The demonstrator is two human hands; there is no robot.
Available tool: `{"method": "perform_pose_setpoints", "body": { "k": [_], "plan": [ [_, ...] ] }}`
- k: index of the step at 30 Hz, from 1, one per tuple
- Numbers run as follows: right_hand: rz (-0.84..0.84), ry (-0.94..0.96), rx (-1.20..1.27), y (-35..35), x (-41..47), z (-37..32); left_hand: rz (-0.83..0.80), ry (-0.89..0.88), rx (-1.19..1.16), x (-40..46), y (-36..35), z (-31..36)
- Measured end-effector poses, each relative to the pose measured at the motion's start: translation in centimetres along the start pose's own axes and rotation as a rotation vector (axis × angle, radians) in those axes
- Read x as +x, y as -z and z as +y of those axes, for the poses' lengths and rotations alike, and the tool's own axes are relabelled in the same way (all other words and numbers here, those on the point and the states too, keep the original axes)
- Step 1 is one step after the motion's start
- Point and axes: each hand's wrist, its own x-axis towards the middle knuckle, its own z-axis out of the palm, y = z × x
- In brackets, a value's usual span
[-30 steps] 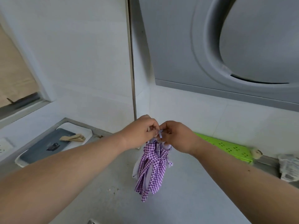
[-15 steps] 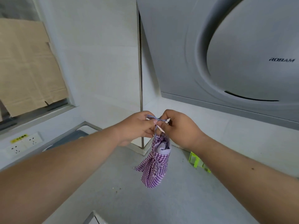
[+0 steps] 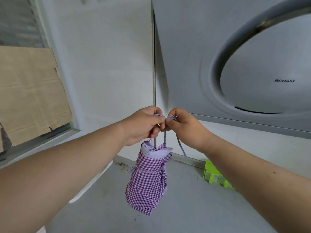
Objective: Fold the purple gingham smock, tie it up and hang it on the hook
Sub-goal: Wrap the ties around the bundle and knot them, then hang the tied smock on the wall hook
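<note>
A grey worktop (image 3: 193, 207) runs into a corner of the room, its matt surface marked with small dark specks and crumbs near the back edge. Pale, smooth wall panels (image 3: 109, 73) rise behind it and meet at a thin dark vertical seam. On the left, a window frame (image 3: 50, 137) holds a sheet of creased brown cardboard (image 3: 28, 91), with slatted blinds above it. On the right hangs a large grey extractor hood (image 3: 252, 64), flat-faced, with a wide curved ring moulded into it and a small brand word printed on the round panel.

The smock (image 3: 148, 180) hangs in the air above the worktop, near the corner, folded into a compact bundle. It is soft cotton in a small purple-and-white check, with a plain lilac lining folded out at the top and a narrow band wound round its middle. Thin lilac ties (image 3: 180, 147) rise from it to the hands, one loose end dangling below the right wrist.

The left hand (image 3: 143, 125) has its grip curled and pinching a tie between thumb and fingers. The right hand (image 3: 183, 125) pinches the other tie likewise, the knuckles of both nearly touching.

A bright green plastic rack (image 3: 213, 175), pierced with slots, lies on the worktop against the wall, partly hidden by the right forearm.
</note>
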Motion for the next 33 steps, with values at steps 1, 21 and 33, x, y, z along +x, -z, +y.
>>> {"method": "perform_pose_setpoints", "body": {
  "k": [1, 21, 33],
  "plan": [
    [0.005, -0.013, 0.059, -0.6, 0.2, -0.7, -0.006, -0.016, 0.021, -0.3, 0.9, 0.5],
    [0.061, 0.125, -0.436, -4.5, 8.0, -13.8, 0.037, -0.126, 0.152, -2.2, 12.6, 8.1],
    [0.042, 0.276, -0.511, -1.3, 15.8, -18.2, 0.236, -0.232, 0.237, 1.3, 14.5, 11.8]
  ]
}}
